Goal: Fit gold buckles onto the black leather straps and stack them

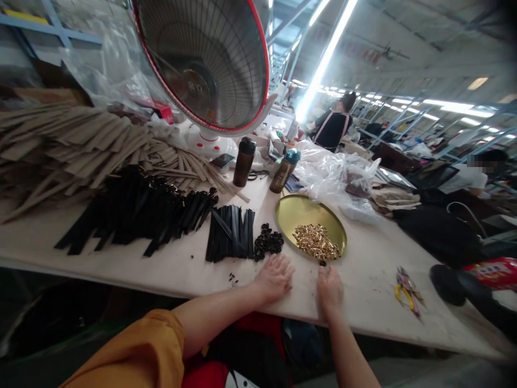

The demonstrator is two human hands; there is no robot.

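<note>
Reaching over one pale table, the left hand and right hand lay before one heap of shiny gold pieces.

The left fingers were released, outstretched near one pile of curled black pieces; the right had one small black piece at their tips, though whether they grasped it I cannot tell. One pair of pliers lay to the right. Ahead, one round, smooth metal plate held the gold heap, beside one stack of flat black strips. Farther stood two dark bottles and one wire-caged fan.
</note>
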